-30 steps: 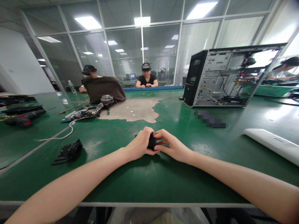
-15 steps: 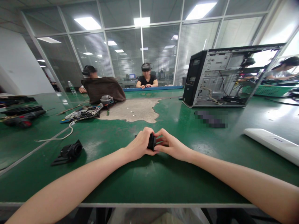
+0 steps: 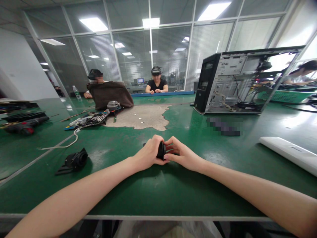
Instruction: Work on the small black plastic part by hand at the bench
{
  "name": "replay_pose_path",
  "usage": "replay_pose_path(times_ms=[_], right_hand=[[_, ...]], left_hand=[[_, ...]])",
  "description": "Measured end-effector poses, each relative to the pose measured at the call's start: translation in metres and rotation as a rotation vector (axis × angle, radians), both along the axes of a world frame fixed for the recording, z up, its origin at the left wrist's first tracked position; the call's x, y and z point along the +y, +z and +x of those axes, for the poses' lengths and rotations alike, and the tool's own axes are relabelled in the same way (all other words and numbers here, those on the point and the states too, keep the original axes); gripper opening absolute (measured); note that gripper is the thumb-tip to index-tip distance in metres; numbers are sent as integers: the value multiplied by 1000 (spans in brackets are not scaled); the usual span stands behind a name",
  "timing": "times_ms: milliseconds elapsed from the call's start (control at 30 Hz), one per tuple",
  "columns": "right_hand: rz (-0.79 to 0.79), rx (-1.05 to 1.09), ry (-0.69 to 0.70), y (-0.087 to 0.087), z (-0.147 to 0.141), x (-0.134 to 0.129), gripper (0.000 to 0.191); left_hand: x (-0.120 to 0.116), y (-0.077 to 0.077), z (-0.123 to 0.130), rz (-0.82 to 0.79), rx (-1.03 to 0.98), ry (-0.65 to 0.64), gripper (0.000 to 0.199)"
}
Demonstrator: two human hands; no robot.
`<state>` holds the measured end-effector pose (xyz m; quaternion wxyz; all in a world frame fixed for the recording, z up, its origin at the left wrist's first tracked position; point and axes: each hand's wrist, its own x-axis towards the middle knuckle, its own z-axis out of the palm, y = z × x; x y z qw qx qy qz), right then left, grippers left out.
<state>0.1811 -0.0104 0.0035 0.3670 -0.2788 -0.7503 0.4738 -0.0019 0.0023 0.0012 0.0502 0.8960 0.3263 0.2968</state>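
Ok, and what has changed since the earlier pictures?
Very little: the right hand has shifted its fingers slightly at the black part; nothing was taken up or let go. The left hand still grips it, and the lens-like black piece stays on the table.

Forearms (image 3: 99,185) angled inward (hands (image 3: 148,152) curled).

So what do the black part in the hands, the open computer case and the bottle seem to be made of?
Black part: probably plastic, going by its uniform dark, fairly matte surface.
Computer case: apparently grey sheet metal inside, from its dull sheen and stamped panels.
Bottle: likely clear plastic, being see-through.
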Motion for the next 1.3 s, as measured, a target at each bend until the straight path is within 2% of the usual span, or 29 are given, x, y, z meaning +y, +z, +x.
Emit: replay_pose_path(times_ms=[100,233,300,633,800,1167,1300], right_hand=[[-1,9,34,0,1,-1,34],[10,47,4,1,-2,0,19],[24,43,-18,0,-3,1,18],[-10,20,94,-3,2,4,34],[4,57,33,1,-1,4,19],[-1,1,22,1,1,-2,33],[2,37,29,4,0,-3,23]], left_hand=[[0,0,0,-2,18,8,60],[0,0,0,12,2,0,59],[0,0,0,11,-2,-2,58],[-2,1,-1,4,15,0,59],[0,0,0,24,-4,-9,57],[-1,1,0,-4,8,7,56],[-1,1,0,-3,-7,1,56]])
